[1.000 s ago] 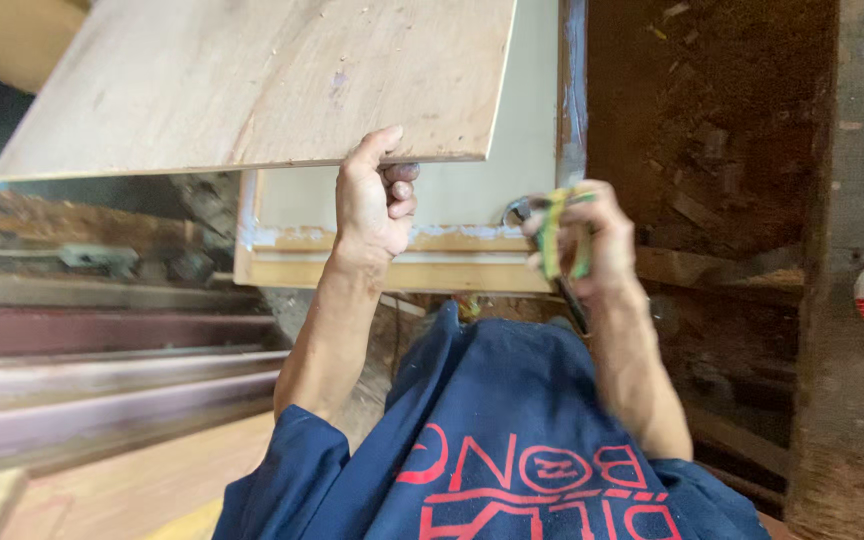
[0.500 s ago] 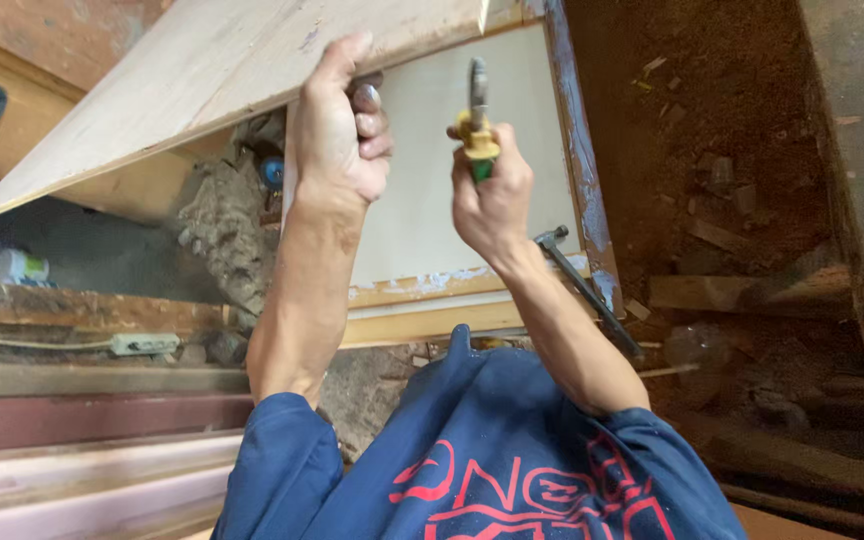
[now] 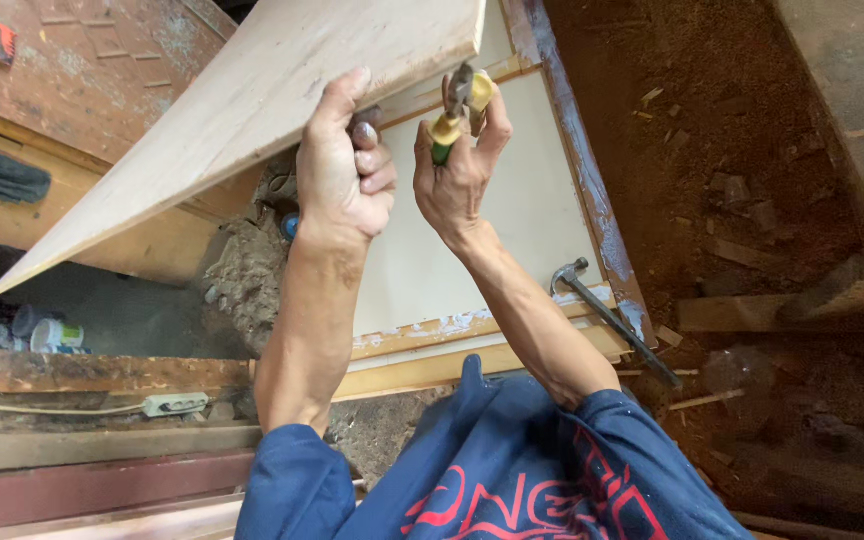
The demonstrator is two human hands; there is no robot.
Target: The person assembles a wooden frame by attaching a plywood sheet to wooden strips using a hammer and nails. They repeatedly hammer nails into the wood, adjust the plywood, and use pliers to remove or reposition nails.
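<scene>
Pale wood dominates the head view: a thin plywood board [image 3: 252, 110] is held raised and tilted, its near corner toward the upper middle of the frame and its far end sloping down to the left. The left hand [image 3: 342, 165] grips the board's lower edge, thumb stretched up along the visible face and the other fingers curled beneath the edge, pressed close together. The right hand [image 3: 457, 170] is just beside it, fingers closed around the yellow-and-green handles of a pair of pliers [image 3: 457, 105]; the metal head points up at the board's corner, but whether it touches the wood cannot be told. Both forearms rise from blue sleeves [image 3: 292, 480].

Below the hands lies a cream panel [image 3: 512, 230] in a wooden frame with a paint-worn blue edge. A claw hammer [image 3: 612, 315] rests across the frame's lower right corner, well apart from the hands. At left, a white power strip [image 3: 174, 404] sits on a weathered beam. Brown earth [image 3: 742, 150] strewn with wood scraps fills the right side.
</scene>
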